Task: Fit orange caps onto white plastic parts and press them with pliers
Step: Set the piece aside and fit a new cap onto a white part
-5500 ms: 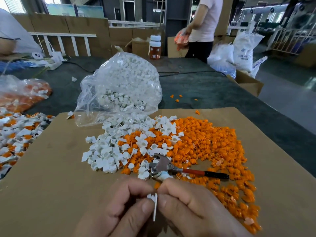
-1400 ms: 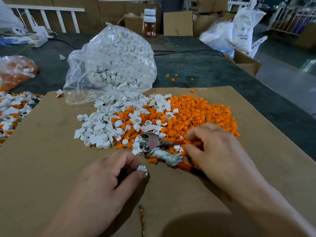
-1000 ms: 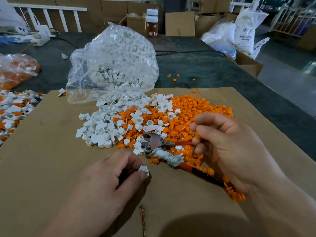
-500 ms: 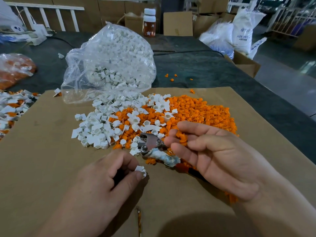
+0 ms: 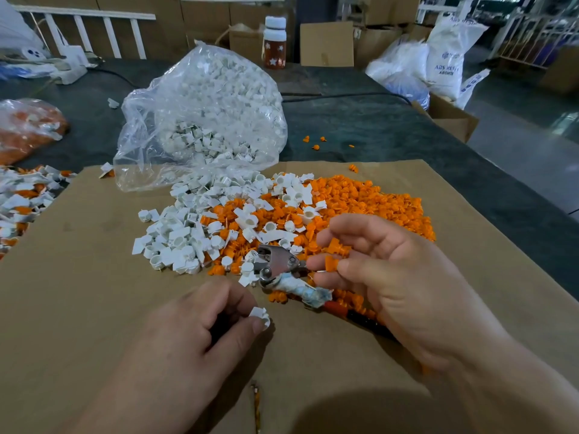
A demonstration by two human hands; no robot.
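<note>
My left hand (image 5: 188, 336) pinches a small white plastic part (image 5: 260, 315) between thumb and forefinger, low over the brown cardboard sheet (image 5: 78, 292). My right hand (image 5: 391, 277) is turned palm-up and pinches an orange cap (image 5: 330, 264) at its fingertips, with another orange cap (image 5: 336, 245) lying on its fingers. Pliers (image 5: 279, 264) with a taped jaw and red-black handles lie between my hands; the handles run under my right hand. Behind them are a pile of white parts (image 5: 188, 227) and a pile of orange caps (image 5: 376, 202).
An open clear bag of white parts (image 5: 206, 114) lies behind the piles. Assembled white-and-orange pieces (image 5: 22, 202) are heaped at the left edge, beside a bag of orange caps (image 5: 28, 130). A bottle (image 5: 274, 42), boxes and sacks stand at the back of the dark table.
My right hand left the orange pile, turned palm-up and came toward the left hand with orange caps in its fingers. My left hand has kept the white part in its pinch.
</note>
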